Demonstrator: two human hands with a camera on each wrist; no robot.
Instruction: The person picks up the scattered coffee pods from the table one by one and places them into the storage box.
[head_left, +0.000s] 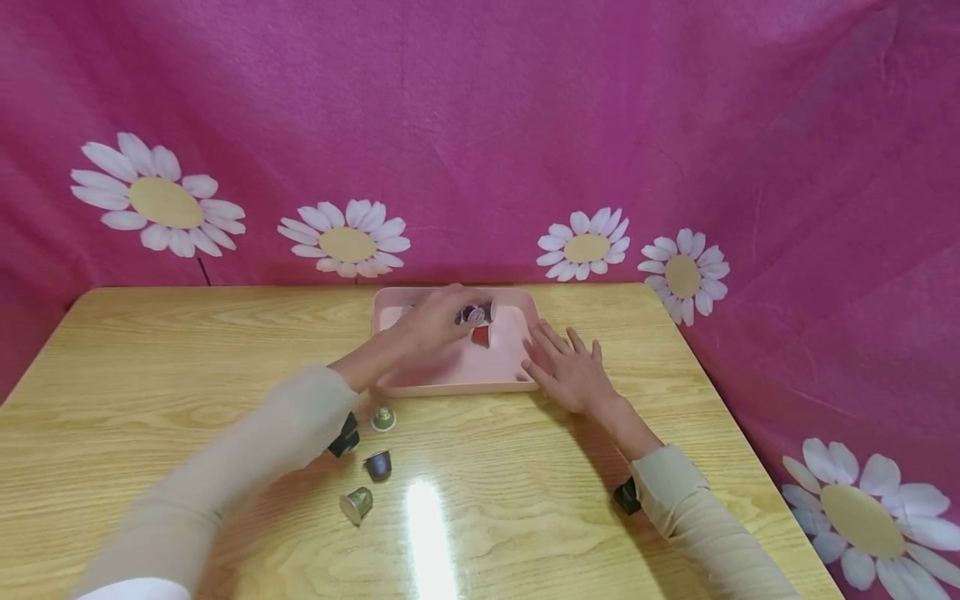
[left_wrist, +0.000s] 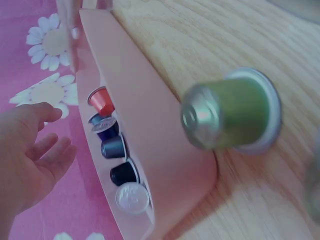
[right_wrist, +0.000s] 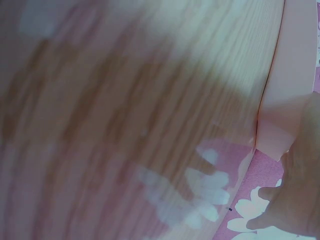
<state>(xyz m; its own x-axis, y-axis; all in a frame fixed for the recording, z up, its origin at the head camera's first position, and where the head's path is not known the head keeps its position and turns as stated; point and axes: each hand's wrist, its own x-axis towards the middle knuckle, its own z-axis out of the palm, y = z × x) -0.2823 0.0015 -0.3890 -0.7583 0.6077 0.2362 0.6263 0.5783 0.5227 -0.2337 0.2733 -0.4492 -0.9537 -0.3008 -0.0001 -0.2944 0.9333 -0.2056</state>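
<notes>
My left hand (head_left: 438, 321) hovers over the pink tray (head_left: 450, 388), its fingers loosely bent with nothing between them in the left wrist view. Several coffee capsules stand or lie in the tray, among them a red capsule (left_wrist: 102, 101), a dark blue capsule (left_wrist: 114, 147) and a black capsule (left_wrist: 123, 173). In the head view the left hand hides part of this row. My right hand (head_left: 573, 375) lies with fingers spread at the tray's right side, touching its edge. A green capsule (head_left: 383, 418) sits on the table just in front of the tray.
Closer to me on the wooden table (head_left: 562, 517) lie a dark grey-blue capsule (head_left: 378, 466) and an olive-gold capsule (head_left: 357, 505). Behind the table hangs a pink cloth (head_left: 465, 142) with white daisies, which also runs along the right side.
</notes>
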